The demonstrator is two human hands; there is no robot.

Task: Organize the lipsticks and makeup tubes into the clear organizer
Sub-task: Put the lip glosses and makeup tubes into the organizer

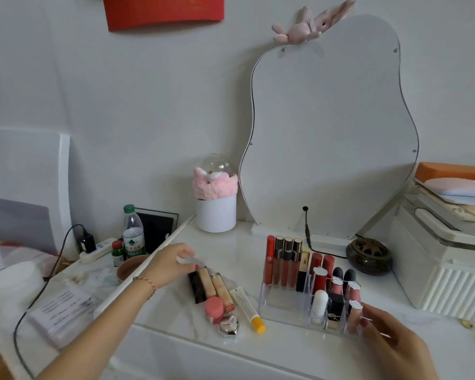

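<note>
The clear organizer (pixel 283 311) stands on the white table, right of centre, holding several upright lip glosses and lipsticks. My right hand (pixel 390 344) grips a pink lipstick with a silver cap (pixel 354 311) in the organizer's front right slot. A loose pile lies left of the organizer: a black tube (pixel 196 287), two beige-gold tubes (pixel 214 283), a round pink compact (pixel 214 307), a silver heart case (pixel 229 326) and a white tube with a yellow cap (pixel 247 308). My left hand (pixel 170 266) closes on a small clear-white item (pixel 184 259) at the pile's far end.
A wavy mirror (pixel 329 133) leans at the back with a cable below it. A white cup with a pink headband (pixel 215 204), a dark round burner (pixel 369 256), a white ribbed box (pixel 447 278), a water bottle (pixel 133 234) and a power strip (pixel 96 249) surround the area.
</note>
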